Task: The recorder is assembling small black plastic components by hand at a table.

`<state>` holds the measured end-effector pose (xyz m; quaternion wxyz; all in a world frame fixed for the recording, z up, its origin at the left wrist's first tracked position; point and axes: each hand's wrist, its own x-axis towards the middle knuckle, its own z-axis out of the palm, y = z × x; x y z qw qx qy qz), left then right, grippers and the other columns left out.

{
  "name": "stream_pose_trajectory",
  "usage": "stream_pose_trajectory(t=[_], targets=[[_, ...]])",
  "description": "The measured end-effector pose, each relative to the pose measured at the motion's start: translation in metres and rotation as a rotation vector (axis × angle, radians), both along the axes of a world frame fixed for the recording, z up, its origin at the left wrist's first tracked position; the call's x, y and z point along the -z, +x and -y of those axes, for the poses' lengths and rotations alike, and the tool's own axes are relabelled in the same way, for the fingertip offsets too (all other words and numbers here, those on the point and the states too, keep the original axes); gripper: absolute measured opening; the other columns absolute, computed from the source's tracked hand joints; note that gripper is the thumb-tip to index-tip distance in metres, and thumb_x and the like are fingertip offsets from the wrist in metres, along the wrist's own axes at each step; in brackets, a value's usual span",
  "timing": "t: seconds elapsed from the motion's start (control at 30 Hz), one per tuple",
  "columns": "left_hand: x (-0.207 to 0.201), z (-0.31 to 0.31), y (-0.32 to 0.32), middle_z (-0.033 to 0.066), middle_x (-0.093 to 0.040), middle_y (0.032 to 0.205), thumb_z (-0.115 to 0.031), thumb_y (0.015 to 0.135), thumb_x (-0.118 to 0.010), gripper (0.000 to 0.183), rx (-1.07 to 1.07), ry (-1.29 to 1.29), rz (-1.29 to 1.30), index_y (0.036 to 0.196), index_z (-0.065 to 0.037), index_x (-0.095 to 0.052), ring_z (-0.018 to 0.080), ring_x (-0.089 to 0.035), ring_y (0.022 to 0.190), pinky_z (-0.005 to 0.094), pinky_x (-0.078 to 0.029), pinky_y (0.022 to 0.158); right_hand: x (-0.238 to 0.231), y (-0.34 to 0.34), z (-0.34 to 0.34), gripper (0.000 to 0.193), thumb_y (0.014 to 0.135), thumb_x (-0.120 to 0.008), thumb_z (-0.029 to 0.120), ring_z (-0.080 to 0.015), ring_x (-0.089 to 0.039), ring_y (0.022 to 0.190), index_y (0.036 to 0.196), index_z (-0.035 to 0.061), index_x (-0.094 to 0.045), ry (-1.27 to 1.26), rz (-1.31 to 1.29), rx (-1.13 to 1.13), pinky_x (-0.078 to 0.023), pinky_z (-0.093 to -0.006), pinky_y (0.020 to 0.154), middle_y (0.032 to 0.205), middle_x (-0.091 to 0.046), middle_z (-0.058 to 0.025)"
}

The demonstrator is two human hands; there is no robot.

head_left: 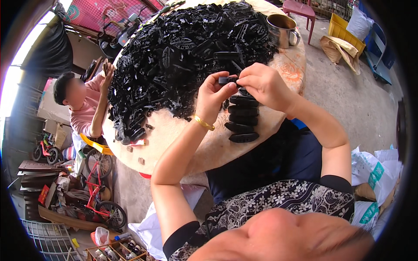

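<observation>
My left hand (211,98), with a gold bangle at its wrist, pinches a small black plastic piece (226,80) between thumb and fingers. The fingertips of my right hand (267,87) are closed at the right end of that piece; what they grip there is too small to make out. Just below my hands, a row of oblong black plastic parts (244,119) lies side by side on the cloth. A large heap of loose black plastic parts (187,52) spreads beyond both hands.
A cream cloth (187,150) covers the round table. A metal mug (281,32) stands at its far right. Another person (82,100) in pink sits at the left edge, holding a phone-like object. A red bicycle (93,191), a yellow crate (344,32) and white sacks (376,174) surround the table.
</observation>
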<state>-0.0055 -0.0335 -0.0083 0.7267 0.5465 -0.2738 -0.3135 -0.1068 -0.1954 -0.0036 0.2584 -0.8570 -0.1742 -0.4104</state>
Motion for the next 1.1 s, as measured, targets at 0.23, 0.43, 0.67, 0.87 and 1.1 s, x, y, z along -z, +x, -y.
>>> stream_pose_trajectory(t=[0.23,0.43,0.67,0.87,1.1], targets=[[-0.011,-0.002,-0.009,0.0138,-0.065,0.104,0.0,0.084,-0.064,0.027,-0.076,0.02,0.352,0.108,0.004,-0.052,0.0093,-0.062,0.074,0.0208,-0.052,0.068,0.004,0.002,0.0,0.024,0.077,-0.07,0.007,-0.0139,-0.062,0.078,0.099,-0.0011,-0.064,0.632,-0.489,-0.189,-0.05,-0.0274,0.07,0.089,-0.067,-0.0084],[-0.01,0.001,-0.01,0.0139,-0.061,0.11,-0.001,0.085,-0.062,0.027,-0.043,0.046,0.352,0.11,0.004,-0.051,0.0096,-0.061,0.079,0.0209,-0.052,0.066,0.006,0.003,0.011,0.027,0.076,-0.073,0.016,-0.0103,-0.061,0.069,0.096,-0.0011,-0.068,0.584,-0.554,-0.191,-0.049,-0.0261,0.064,0.079,-0.068,-0.0097],[-0.017,0.032,0.032,0.0117,-0.055,0.117,-0.005,0.077,-0.066,0.035,-0.203,0.415,1.375,0.111,-0.007,-0.061,0.023,-0.058,0.094,0.0319,-0.049,0.08,0.001,-0.002,0.08,0.028,0.076,-0.068,0.023,-0.0165,-0.06,0.062,0.086,-0.0027,-0.068,0.059,-0.841,-0.078,-0.047,-0.0301,0.06,0.069,-0.065,-0.0142],[-0.007,0.077,0.071,0.0094,-0.06,0.103,-0.01,0.074,-0.067,0.031,-0.205,0.809,1.748,0.104,-0.009,-0.062,0.0295,-0.053,0.101,0.0385,-0.046,0.086,0.022,0.012,0.076,0.021,0.078,-0.066,0.022,-0.0285,-0.062,0.073,0.087,0.003,-0.068,-0.028,-0.443,0.161,-0.047,-0.0368,0.064,0.08,-0.064,-0.0135],[-0.008,0.066,0.063,0.0106,-0.058,0.088,-0.005,0.073,-0.062,0.017,-0.424,0.382,1.571,0.09,-0.005,-0.059,0.029,-0.057,0.09,0.0374,-0.048,0.074,0.054,0.028,0.069,0.007,0.077,-0.06,0.012,-0.0272,-0.062,0.079,0.082,0.0072,-0.062,-0.275,-0.228,0.441,-0.051,-0.037,0.068,0.079,-0.06,-0.0089]])
